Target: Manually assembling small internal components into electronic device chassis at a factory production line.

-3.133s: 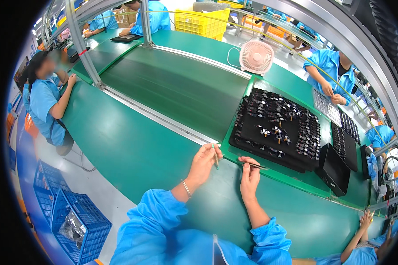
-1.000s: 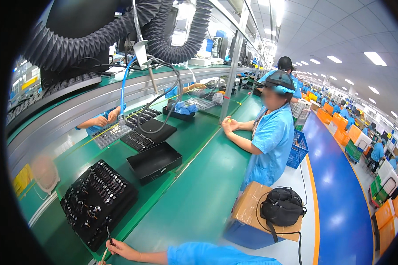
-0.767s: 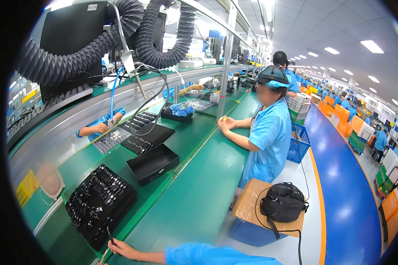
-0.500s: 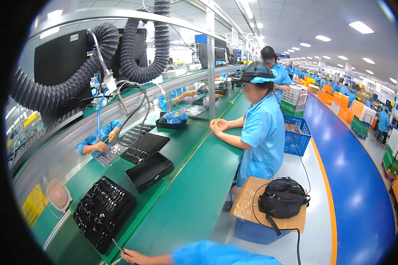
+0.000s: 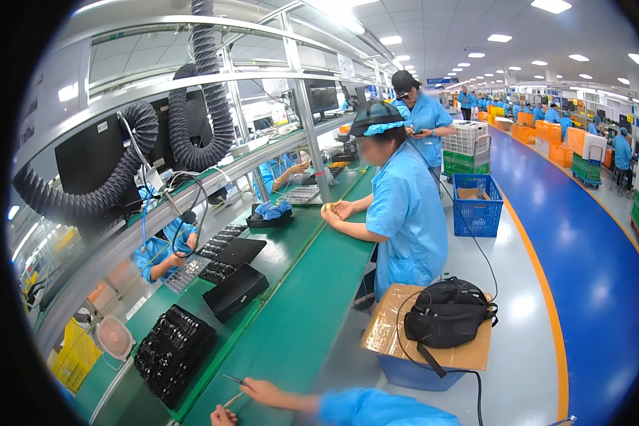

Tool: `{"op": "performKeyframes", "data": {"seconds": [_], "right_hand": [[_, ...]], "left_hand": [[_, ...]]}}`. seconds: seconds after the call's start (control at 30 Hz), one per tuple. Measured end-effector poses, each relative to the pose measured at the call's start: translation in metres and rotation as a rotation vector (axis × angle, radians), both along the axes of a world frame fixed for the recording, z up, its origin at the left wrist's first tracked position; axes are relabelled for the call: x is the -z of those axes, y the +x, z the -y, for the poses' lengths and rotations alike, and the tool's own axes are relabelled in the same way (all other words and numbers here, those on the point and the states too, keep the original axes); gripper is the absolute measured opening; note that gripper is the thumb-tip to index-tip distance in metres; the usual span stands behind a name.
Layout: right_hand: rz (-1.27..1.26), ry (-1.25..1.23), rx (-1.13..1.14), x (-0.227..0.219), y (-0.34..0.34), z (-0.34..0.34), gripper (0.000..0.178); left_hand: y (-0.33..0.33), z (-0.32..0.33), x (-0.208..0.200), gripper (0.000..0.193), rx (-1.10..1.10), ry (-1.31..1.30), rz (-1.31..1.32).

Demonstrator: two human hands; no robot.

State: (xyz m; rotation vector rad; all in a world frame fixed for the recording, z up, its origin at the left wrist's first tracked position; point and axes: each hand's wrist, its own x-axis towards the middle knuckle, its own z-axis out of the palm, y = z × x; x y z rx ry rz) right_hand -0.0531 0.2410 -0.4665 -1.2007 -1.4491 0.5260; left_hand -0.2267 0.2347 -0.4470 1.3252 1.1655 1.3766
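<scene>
My right hand [image 5: 264,392] reaches in from the lower edge in a blue sleeve [image 5: 376,408], its fingers closed on dark metal tweezers [image 5: 233,379] that point left over the green bench. Just below and left, my left hand [image 5: 224,417] shows only in part at the lower edge. Its fingers pinch a thin pale stick-like piece [image 5: 233,400], whose kind I cannot make out. To the left of both hands lies a black foam tray [image 5: 175,355] with rows of small shiny dark parts.
A black box [image 5: 236,292] stands beyond the foam tray. A co-worker [image 5: 408,213] in blue stands farther along the green bench [image 5: 312,298]. On the right, a black backpack [image 5: 447,312] sits on a cardboard-topped blue bin [image 5: 422,373]. A small pink fan [image 5: 115,336] is at left.
My right hand with the tweezers has moved right and up, away from the foam tray. My left hand has come into view at the lower edge. The whole view has shifted slightly.
</scene>
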Motion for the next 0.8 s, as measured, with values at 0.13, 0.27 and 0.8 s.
{"op": "performKeyframes", "data": {"seconds": [0.13, 0.27, 0.8], "right_hand": [[-0.067, 0.041, 0.133, 0.006, 0.010, -0.004, 0.026], [-0.101, 0.065, 0.131, 0.004, 0.009, -0.007, 0.028], [0.006, 0.044, 0.137, -0.009, 0.009, -0.009, 0.034]], "left_hand": [[0.024, 0.003, 0.003, 0.031, -0.104, 0.150, -0.370], [0.014, -0.014, 0.022, 0.026, -0.117, 0.113, -0.508], [0.007, -0.014, 0.037, 0.030, -0.079, 0.211, -0.175]]}}
